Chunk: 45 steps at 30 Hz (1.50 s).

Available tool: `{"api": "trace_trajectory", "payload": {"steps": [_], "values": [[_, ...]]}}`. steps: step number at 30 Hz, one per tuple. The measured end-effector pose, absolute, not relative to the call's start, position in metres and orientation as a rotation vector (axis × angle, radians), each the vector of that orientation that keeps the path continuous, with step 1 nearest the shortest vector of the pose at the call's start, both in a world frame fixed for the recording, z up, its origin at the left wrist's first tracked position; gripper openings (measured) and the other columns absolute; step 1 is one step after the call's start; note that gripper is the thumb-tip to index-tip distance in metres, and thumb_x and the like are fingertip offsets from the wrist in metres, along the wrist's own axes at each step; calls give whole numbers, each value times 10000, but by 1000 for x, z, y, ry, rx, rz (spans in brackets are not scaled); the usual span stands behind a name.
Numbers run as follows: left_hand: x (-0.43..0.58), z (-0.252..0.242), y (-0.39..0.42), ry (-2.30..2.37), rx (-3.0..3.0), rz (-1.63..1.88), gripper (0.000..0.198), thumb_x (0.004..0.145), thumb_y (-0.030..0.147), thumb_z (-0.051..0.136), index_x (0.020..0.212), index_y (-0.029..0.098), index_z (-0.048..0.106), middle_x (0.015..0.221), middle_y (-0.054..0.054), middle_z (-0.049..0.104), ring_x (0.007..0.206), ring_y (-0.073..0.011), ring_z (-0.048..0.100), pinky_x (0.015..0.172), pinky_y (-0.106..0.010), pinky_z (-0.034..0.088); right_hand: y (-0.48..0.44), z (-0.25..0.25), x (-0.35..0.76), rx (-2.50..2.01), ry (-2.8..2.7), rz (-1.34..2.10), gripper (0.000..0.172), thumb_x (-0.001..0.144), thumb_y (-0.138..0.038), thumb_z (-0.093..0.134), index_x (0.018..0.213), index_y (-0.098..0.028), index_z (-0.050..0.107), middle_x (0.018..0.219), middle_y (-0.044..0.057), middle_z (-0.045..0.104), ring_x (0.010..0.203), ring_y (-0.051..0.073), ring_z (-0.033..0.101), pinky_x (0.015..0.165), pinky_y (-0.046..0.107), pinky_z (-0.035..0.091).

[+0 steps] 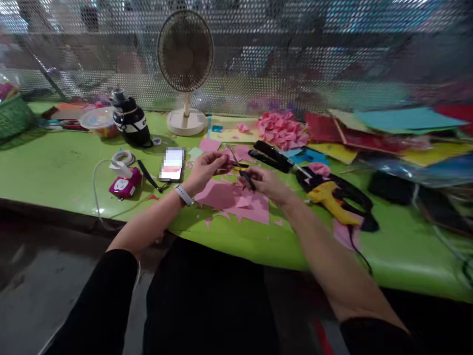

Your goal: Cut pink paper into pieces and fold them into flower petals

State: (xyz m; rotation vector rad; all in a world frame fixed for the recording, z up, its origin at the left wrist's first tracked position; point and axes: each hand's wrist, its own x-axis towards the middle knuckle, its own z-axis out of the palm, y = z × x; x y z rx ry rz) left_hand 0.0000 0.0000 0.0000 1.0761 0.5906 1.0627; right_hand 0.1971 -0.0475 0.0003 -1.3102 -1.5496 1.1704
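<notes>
My right hand point(266, 183) is closed round the black and yellow handles of a pair of scissors point(239, 168), whose thin blades point up and away. My left hand point(207, 167), with a white watch band on the wrist, pinches something small near the scissor handles; I cannot make out what it is. Both hands hover over a heap of pink paper pieces and offcuts point(236, 198) on the green table point(59, 167).
A yellow glue gun point(332, 202) and a black stapler point(271, 156) lie right of my hands. Pink paper flowers point(283, 129), stacked coloured card point(399, 128), a desk fan point(185, 69), a black bottle point(130, 118), a phone point(172, 164) and a pink gadget point(124, 185) stand around.
</notes>
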Motion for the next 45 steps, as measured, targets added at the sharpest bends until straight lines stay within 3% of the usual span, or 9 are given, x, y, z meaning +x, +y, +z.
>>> {"api": "trace_trajectory", "payload": {"steps": [8, 19, 27, 45], "values": [[1, 4, -1, 622, 1058, 1070, 205, 840, 299, 741, 897, 132, 636, 897, -56, 732, 790, -111, 704, 875, -311, 551, -50, 3, 196, -1306, -1538, 1194, 455, 610, -568, 816, 753, -204, 583, 693, 6, 597, 593, 130, 531, 501, 272, 355], [1, 2, -1, 643, 1077, 1071, 183, 861, 287, 718, 906, 130, 634, 914, -66, 731, 801, -113, 703, 880, -318, 553, -53, 7, 195, -1280, -1499, 1265, 440, 628, -525, 828, 803, -197, 592, 717, 11, 609, 640, 139, 562, 539, 278, 376], [2, 3, -2, 627, 1055, 1077, 168, 857, 267, 722, 892, 124, 641, 887, -63, 738, 799, -116, 713, 860, -301, 561, -49, 1, 197, -1339, -1540, 1174, 476, 617, -599, 814, 726, -215, 556, 611, -18, 555, 528, 113, 461, 462, 264, 287], [1, 3, 0, 627, 1011, 1072, 155, 864, 255, 714, 899, 110, 671, 890, -75, 741, 806, -118, 715, 839, -281, 560, -51, 1, 196, -1335, -1531, 1126, 490, 638, -624, 798, 704, -215, 537, 582, -26, 555, 503, 108, 460, 460, 258, 308]]}}
